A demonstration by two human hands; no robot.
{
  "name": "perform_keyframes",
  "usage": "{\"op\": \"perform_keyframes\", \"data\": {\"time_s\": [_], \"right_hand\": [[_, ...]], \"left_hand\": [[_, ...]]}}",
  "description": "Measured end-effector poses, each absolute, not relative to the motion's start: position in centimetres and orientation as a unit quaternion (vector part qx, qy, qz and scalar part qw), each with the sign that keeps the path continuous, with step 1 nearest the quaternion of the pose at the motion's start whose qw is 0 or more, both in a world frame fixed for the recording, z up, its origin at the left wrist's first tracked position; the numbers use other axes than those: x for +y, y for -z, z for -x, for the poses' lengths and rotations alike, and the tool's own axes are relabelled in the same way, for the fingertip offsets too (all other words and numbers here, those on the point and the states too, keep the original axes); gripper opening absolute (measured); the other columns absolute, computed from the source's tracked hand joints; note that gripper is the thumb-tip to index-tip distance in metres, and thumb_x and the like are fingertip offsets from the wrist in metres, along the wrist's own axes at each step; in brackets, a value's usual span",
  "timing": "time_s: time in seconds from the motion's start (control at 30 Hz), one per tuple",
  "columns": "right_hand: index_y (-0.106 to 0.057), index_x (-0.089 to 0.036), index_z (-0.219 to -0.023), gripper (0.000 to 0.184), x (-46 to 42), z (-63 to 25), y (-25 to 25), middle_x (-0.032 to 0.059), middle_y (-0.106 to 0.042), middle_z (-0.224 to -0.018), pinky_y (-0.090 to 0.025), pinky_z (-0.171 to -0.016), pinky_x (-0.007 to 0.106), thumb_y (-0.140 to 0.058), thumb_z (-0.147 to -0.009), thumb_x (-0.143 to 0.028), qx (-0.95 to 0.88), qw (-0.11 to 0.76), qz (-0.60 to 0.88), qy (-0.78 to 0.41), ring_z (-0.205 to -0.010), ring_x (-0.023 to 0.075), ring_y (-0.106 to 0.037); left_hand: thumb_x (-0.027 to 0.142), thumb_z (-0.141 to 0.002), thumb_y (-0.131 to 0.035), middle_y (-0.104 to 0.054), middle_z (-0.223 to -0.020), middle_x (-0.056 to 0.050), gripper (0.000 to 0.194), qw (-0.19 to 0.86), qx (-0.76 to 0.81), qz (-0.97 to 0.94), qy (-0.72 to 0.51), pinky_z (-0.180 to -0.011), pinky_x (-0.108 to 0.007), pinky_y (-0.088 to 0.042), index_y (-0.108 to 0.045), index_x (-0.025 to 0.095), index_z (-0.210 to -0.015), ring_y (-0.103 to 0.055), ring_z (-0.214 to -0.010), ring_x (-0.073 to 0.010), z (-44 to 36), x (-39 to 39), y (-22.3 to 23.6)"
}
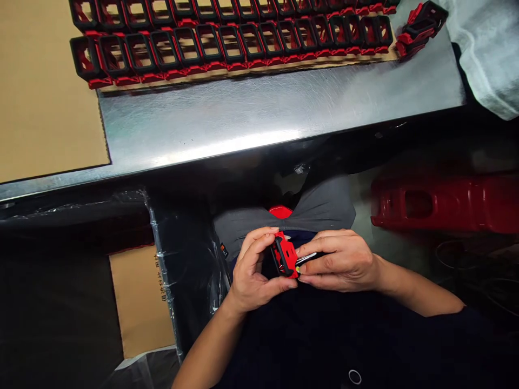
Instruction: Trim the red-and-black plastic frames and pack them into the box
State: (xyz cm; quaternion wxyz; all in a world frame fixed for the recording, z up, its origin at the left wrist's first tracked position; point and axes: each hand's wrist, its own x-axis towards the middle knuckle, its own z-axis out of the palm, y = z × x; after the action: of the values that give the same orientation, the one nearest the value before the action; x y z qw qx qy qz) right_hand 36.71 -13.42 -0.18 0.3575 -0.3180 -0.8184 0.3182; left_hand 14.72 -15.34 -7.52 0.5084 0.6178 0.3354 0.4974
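In my lap, my left hand is closed around a small red and black plastic frame, gripping it by its ends between fingers and thumb. My right hand meets the frame's right side. A slim, shiny metal tool lies between its fingers, pointing at the red face. A small yellow-green spot shows by the right fingertips; what it belongs to is unclear. The right palm and the rest of the tool are hidden.
Rows of similar red and black frames stand on cardboard on the metal table. More lie tilted at the right end. A red plastic stool is to the right. A plastic-lined box with a cardboard piece stands at left.
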Motion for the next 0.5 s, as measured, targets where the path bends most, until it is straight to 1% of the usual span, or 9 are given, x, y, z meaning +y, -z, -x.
{"op": "perform_keyframes", "data": {"time_s": [0.17,0.27,0.4,0.5], "right_hand": [[-0.074,-0.017,-0.095,0.007,-13.6,-36.9,0.1,0.0078,-0.079,-0.099,-0.062,-0.073,0.024,-0.072,-0.091,-0.022,-0.823,0.335,0.323,-0.326,-0.084,0.0152,-0.076],[-0.075,-0.017,-0.097,0.008,-13.5,-37.0,-0.1,0.0066,-0.079,-0.099,-0.063,-0.076,0.024,-0.07,-0.094,-0.022,-0.821,0.321,0.323,-0.343,-0.087,0.0153,-0.076],[-0.075,-0.017,-0.097,0.011,-13.2,-36.9,-0.6,0.0063,-0.079,-0.097,-0.063,-0.074,0.023,-0.066,-0.097,-0.023,-0.826,0.302,0.322,-0.35,-0.085,0.0154,-0.077],[-0.073,-0.015,-0.097,0.012,-13.0,-36.7,-1.2,0.0074,-0.079,-0.099,-0.063,-0.072,0.024,-0.064,-0.098,-0.021,-0.837,0.283,0.318,-0.344,-0.084,0.016,-0.076]], "left_hand": [[0.05,-0.078,-0.08,-0.054,-0.13,-0.014,0.08,0.492,0.348,-0.644,-0.471,-0.097,-0.056,-0.059,-0.045,0.031,-0.148,-0.063,-0.12,-0.0318,-14.4,-15.2,7.2],[0.052,-0.076,-0.08,-0.057,-0.127,-0.014,0.082,0.474,0.356,-0.665,-0.454,-0.095,-0.056,-0.06,-0.046,0.031,-0.148,-0.064,-0.117,-0.0321,-14.0,-15.0,6.9],[0.053,-0.075,-0.079,-0.059,-0.125,-0.015,0.084,0.462,0.359,-0.683,-0.437,-0.09,-0.051,-0.062,-0.045,0.03,-0.149,-0.067,-0.113,-0.0305,-13.7,-14.7,6.5],[0.054,-0.075,-0.079,-0.06,-0.124,-0.014,0.083,0.446,0.366,-0.691,-0.434,-0.089,-0.049,-0.062,-0.047,0.03,-0.147,-0.068,-0.111,-0.0293,-13.6,-14.5,6.1]]}}
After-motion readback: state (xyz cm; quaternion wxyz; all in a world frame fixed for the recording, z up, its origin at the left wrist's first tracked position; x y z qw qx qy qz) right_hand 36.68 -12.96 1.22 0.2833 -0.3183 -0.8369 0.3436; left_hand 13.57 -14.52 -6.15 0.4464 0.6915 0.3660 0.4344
